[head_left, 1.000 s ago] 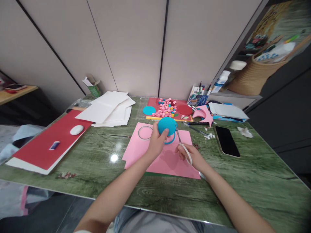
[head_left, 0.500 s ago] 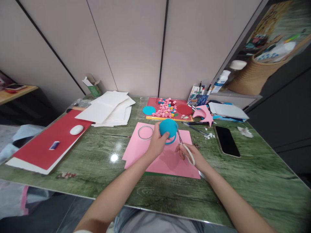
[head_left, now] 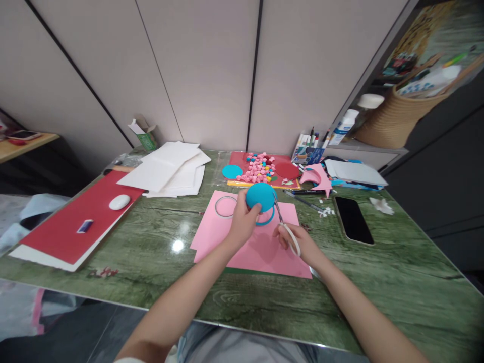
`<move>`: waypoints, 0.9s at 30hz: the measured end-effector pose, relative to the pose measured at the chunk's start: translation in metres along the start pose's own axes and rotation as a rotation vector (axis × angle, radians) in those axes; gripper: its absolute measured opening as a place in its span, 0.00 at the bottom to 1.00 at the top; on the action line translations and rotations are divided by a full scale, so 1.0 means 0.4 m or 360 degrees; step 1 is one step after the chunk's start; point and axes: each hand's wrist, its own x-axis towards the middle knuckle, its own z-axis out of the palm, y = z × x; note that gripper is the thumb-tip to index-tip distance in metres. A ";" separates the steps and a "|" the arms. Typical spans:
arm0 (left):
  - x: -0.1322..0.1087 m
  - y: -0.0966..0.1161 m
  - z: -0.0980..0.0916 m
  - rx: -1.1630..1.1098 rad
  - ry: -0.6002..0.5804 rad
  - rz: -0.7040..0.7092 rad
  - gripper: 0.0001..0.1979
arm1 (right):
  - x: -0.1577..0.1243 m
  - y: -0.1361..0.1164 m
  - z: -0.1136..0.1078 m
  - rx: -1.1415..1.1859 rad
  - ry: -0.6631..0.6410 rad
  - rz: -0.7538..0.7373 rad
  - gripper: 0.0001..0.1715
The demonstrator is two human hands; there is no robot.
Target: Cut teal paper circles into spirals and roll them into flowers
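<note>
My left hand (head_left: 245, 216) pinches a round piece of blue paper (head_left: 260, 196) by its lower left edge, thumb on top. In my right hand (head_left: 297, 239) is a pair of scissors (head_left: 290, 237) with white handles, its blades at the disc's right edge. How far the blades are apart is too small to tell. A curved blue ring or strip (head_left: 269, 218) shows just below the disc. Beneath both hands lie sheets of pink paper (head_left: 242, 252). On their left part rests a thin round ring (head_left: 217, 207), partly covered by my left hand.
Behind the pink sheets are a blue disc (head_left: 232, 172), small pink pieces (head_left: 257, 171) and a red disc (head_left: 286, 170). White sheets (head_left: 166, 166) and red paper (head_left: 71, 222) lie left. A phone (head_left: 353, 220), pink scraps (head_left: 315, 176) and pens (head_left: 308, 200) lie right.
The blue disc in my left hand has shifted slightly left and up and tilted, showing more of the blue ring below. My right hand with the scissors has barely moved.
</note>
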 end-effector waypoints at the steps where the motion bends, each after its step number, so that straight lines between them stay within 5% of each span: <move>1: 0.000 -0.001 0.000 0.0000 0.0007 0.0005 0.11 | 0.000 0.001 0.000 -0.0005 0.0001 -0.0001 0.23; 27: -0.005 0.010 0.001 -0.0036 -0.0072 -0.0022 0.12 | 0.001 -0.002 -0.001 0.0001 -0.0008 -0.0011 0.25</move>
